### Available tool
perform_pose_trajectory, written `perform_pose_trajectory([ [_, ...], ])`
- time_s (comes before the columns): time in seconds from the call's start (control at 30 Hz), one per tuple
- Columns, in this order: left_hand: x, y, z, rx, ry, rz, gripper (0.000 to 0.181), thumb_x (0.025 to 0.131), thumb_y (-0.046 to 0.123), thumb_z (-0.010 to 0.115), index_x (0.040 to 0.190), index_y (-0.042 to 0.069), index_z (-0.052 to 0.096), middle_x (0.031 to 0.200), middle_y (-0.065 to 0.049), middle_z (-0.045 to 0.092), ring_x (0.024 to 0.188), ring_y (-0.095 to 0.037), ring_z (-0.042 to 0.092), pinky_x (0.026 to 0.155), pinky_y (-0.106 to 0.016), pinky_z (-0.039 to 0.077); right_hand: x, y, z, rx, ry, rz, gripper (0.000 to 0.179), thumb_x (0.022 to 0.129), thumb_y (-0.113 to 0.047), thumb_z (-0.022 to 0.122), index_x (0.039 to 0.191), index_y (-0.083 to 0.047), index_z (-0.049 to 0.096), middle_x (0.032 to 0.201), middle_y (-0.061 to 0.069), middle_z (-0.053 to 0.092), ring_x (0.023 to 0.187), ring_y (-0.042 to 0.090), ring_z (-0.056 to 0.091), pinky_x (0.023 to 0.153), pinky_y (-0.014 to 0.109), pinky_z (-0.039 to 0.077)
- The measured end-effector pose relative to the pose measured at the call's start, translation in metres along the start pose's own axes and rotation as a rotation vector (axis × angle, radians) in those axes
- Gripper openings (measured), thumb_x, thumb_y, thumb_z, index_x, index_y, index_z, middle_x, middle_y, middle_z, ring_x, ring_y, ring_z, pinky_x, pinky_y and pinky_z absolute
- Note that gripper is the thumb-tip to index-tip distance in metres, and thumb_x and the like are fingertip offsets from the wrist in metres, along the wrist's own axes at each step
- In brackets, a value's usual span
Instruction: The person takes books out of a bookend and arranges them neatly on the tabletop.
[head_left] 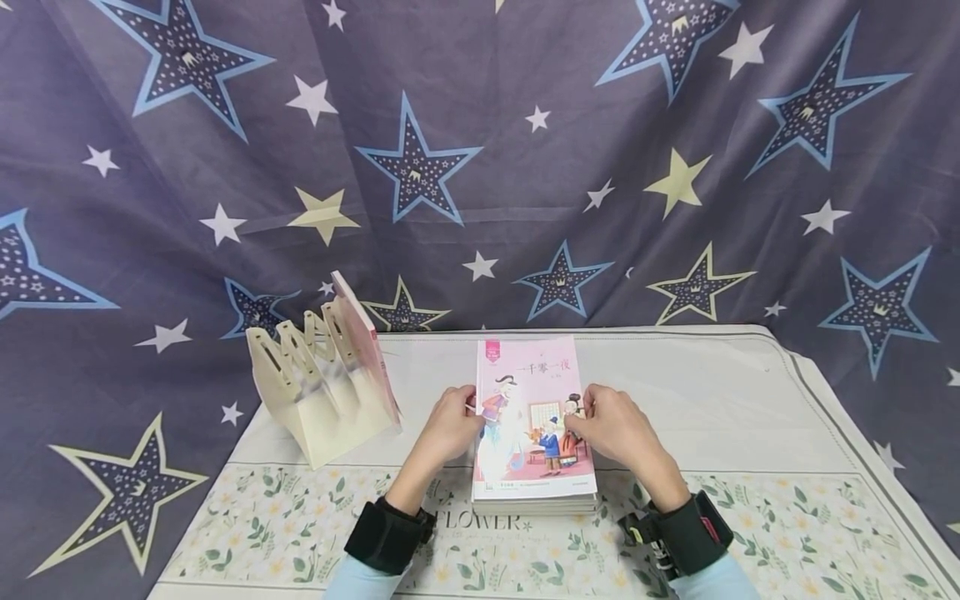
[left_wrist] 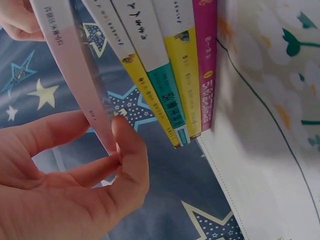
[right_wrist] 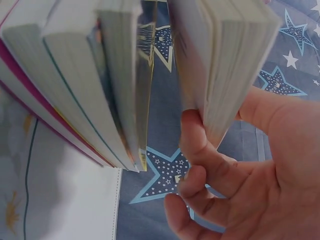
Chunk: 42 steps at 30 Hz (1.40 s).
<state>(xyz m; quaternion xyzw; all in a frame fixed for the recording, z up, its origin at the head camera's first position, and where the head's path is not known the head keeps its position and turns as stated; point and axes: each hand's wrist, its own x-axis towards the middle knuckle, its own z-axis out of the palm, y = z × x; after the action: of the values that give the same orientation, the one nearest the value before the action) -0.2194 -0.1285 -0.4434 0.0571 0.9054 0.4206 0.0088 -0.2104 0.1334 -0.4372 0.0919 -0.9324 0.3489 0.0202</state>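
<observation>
A pink picture-covered book [head_left: 534,417] is held by its two long sides, cover up, over a stack of books [head_left: 534,507]. My left hand [head_left: 452,423] pinches its left edge between thumb and fingers; in the left wrist view its pale pink spine [left_wrist: 80,75] shows. The opposite edge is pinched by my right hand [head_left: 618,423], and the right wrist view shows its page edges [right_wrist: 235,65]. Both wrist views show a gap between this book and the stack. White, yellow, teal and magenta spines [left_wrist: 165,75] face the left wrist camera.
A cream book rack [head_left: 337,425] with several upright dividers stands on the left of the table. Another pink book [head_left: 367,342] stands upright at its right end. A white flowered cloth [head_left: 750,417] covers the table, and a star-patterned curtain [head_left: 480,67] hangs behind.
</observation>
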Motion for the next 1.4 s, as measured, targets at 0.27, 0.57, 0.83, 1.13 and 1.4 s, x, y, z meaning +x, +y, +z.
perform_pose_trajectory([
  [0.27,0.005,-0.007,0.004,0.051,-0.036,-0.003,0.043,0.087,-0.002,0.065,0.129,-0.011,0.065,0.103,-0.013,0.057,0.093,-0.024,0.053,0.083,-0.042,0.049,0.001,0.006,0.006,0.009,-0.013,0.009,0.024,0.09,-0.016,0.074,0.079,-0.01,0.054,0.062,0.0,0.048,0.053,0.015,0.043,0.052,0.03,0.031],
  [0.57,0.008,-0.012,0.009,0.045,-0.09,-0.029,0.043,0.09,0.0,0.063,0.132,-0.011,0.063,0.108,-0.015,0.056,0.099,-0.027,0.055,0.091,-0.049,0.05,0.003,0.011,0.011,-0.016,-0.055,0.018,0.023,0.092,-0.018,0.074,0.082,-0.01,0.055,0.063,0.001,0.048,0.053,0.015,0.041,0.052,0.03,0.03],
  [0.83,0.007,-0.013,0.011,0.039,-0.095,-0.018,0.046,0.094,0.002,0.061,0.138,-0.011,0.061,0.113,-0.017,0.058,0.105,-0.029,0.056,0.097,-0.052,0.049,0.004,0.014,0.01,-0.035,-0.091,0.042,0.021,0.093,-0.021,0.074,0.083,-0.01,0.058,0.064,0.003,0.051,0.054,0.016,0.043,0.052,0.03,0.032],
  [1.13,0.006,-0.014,0.013,0.054,-0.093,-0.023,0.047,0.096,0.004,0.061,0.142,-0.009,0.06,0.117,-0.019,0.057,0.109,-0.031,0.057,0.1,-0.055,0.049,0.005,0.016,0.01,-0.057,-0.094,0.054,0.024,0.092,-0.023,0.074,0.078,-0.012,0.059,0.063,0.002,0.051,0.054,0.016,0.042,0.052,0.03,0.03],
  [1.4,0.005,-0.014,0.015,0.046,-0.09,-0.051,0.052,0.099,0.005,0.061,0.147,-0.01,0.053,0.119,-0.02,0.057,0.109,-0.032,0.058,0.101,-0.056,0.049,0.005,0.018,0.01,-0.047,-0.107,0.061,0.027,0.092,-0.026,0.076,0.077,-0.012,0.058,0.063,0.001,0.051,0.055,0.017,0.044,0.053,0.03,0.031],
])
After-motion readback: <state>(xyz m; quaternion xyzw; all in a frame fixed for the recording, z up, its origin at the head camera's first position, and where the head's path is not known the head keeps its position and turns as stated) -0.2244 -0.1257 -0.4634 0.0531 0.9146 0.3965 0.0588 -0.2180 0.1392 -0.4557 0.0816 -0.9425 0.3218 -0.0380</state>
